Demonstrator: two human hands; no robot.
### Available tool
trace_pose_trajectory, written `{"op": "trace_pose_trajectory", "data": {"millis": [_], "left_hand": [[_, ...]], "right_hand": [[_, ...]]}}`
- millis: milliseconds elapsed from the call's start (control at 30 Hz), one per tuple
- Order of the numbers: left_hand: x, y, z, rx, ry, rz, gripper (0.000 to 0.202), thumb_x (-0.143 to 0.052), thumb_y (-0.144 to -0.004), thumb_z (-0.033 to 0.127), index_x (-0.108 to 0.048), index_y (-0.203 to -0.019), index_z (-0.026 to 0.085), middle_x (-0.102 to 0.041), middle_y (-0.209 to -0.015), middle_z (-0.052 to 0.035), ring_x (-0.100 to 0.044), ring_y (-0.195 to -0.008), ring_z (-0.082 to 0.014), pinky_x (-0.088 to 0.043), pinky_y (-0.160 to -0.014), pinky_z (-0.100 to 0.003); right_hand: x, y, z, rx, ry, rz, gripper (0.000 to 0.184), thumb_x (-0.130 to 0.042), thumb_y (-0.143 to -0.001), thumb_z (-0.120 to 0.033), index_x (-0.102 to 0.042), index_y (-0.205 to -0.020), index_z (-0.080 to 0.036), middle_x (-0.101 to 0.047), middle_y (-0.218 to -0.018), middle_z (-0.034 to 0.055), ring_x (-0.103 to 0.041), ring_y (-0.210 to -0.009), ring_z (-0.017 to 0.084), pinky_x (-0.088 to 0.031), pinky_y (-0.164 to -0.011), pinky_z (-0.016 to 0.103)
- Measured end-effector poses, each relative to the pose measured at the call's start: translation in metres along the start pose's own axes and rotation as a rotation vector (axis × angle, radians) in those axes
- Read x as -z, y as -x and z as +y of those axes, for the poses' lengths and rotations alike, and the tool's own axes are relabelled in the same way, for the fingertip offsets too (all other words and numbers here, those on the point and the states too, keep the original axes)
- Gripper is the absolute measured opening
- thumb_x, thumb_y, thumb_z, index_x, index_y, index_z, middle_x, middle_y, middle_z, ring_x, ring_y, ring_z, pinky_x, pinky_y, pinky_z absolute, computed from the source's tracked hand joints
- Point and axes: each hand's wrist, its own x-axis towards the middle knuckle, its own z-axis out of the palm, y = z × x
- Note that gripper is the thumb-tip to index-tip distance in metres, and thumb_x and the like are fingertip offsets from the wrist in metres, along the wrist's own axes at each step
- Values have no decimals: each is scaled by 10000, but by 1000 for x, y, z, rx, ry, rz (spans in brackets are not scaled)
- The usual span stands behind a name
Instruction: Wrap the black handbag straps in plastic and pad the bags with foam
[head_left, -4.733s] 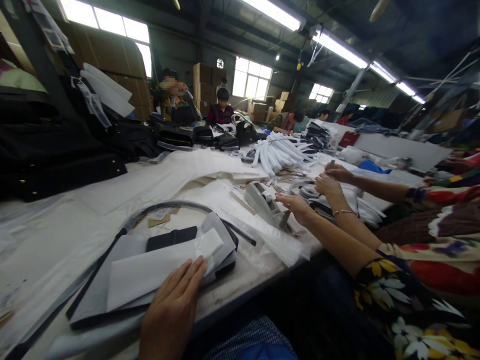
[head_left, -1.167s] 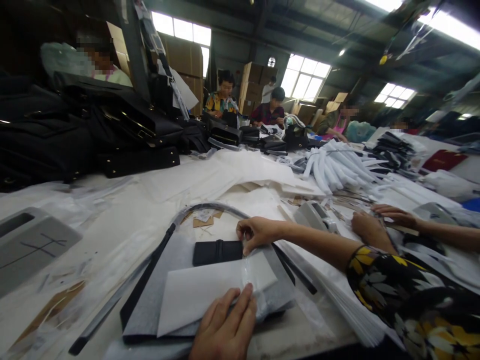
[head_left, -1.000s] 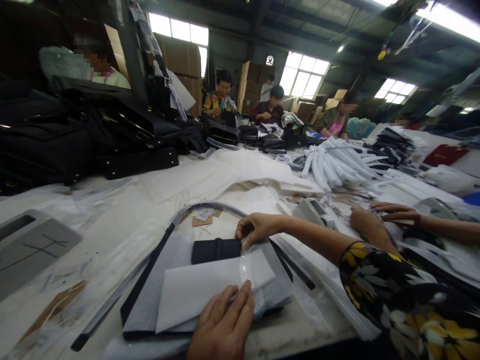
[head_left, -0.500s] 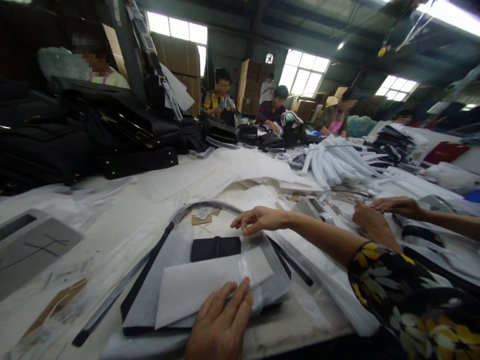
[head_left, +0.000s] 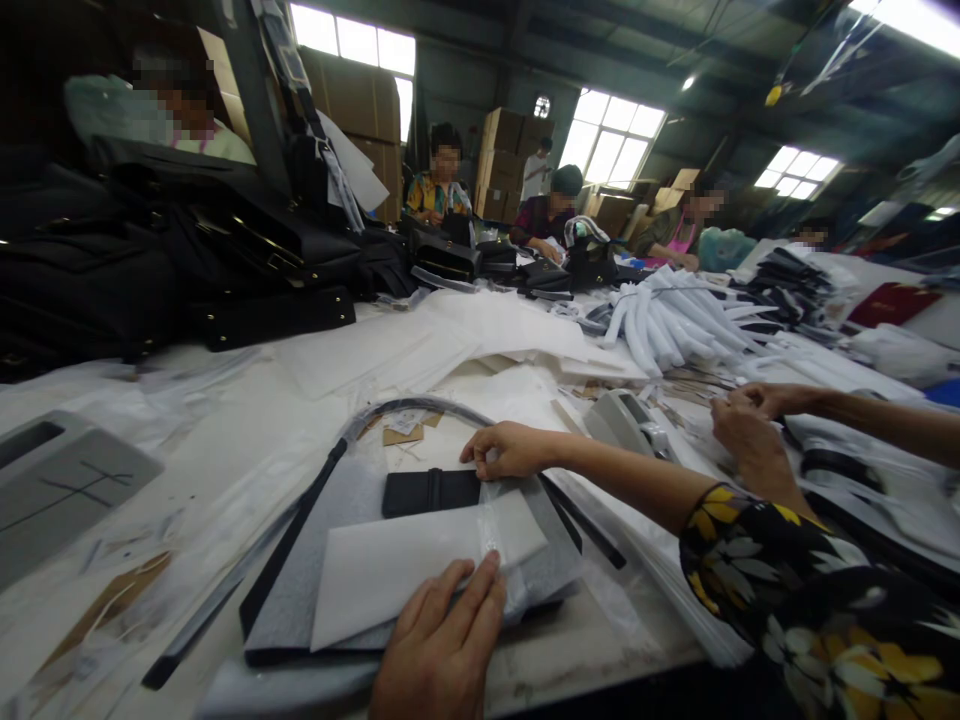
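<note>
My left hand (head_left: 442, 635) lies flat, fingers stretched, on a white foam sheet (head_left: 390, 570). The sheet rests across a grey panel with black edging (head_left: 289, 605), under a looped, plastic-wrapped strap (head_left: 405, 405). A strip of clear tape (head_left: 491, 540) crosses the sheet near my left fingertips. My right hand (head_left: 510, 450), in a black floral sleeve, is just above the tape's upper end with its fingertips drawn together. What they pinch, if anything, is too small to make out. Below it sits a black strap piece with a band (head_left: 431, 492), partly covered by the sheet.
Grey tape dispensers stand at left (head_left: 67, 490) and right (head_left: 622, 420). A co-worker's hands (head_left: 750, 425) work close by on the right. Black bags (head_left: 262, 250) are heaped at back left. Bundled white foam tubes (head_left: 675, 320) lie at back right.
My right hand has come slightly lower and its fingers have drawn together. My left hand stays on the foam sheet. The co-worker's hands have shifted slightly.
</note>
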Motion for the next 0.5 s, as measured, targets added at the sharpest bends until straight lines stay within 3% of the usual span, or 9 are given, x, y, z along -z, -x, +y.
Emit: {"op": "trace_pose_trajectory", "data": {"millis": [200, 300, 500], "left_hand": [[4, -6, 3, 33, 32, 44, 434, -377, -922, 101, -658, -1221, 242, -615, -1384, 78, -580, -1149, -196, -467, -926, -317], [7, -10, 6, 67, 64, 97, 417, -370, -922, 107, -676, -1177, 232, -652, -1335, 74, -592, -1117, -193, -467, -916, -317], [11, -13, 8, 67, 69, 58, 450, -407, -872, 55, -658, -1205, 225, -646, -1345, 68, -593, -1114, -196, -475, -928, -332]], "right_hand": [[-2, -1, -6, -37, 73, -7, 86, -665, -747, -107, -689, -694, -170, -705, -1221, 50, -677, -1010, 196, -488, -896, 244], [-9, 1, -8, -27, 113, 29, 109, -632, -772, -82, -710, -751, -157, -692, -1225, 94, -666, -1023, 210, -480, -933, 281], [-18, 9, -8, -13, 148, 93, 161, -586, -829, -103, -728, -886, -156, -677, -1224, 111, -648, -1048, 218, -467, -974, 324]]}}
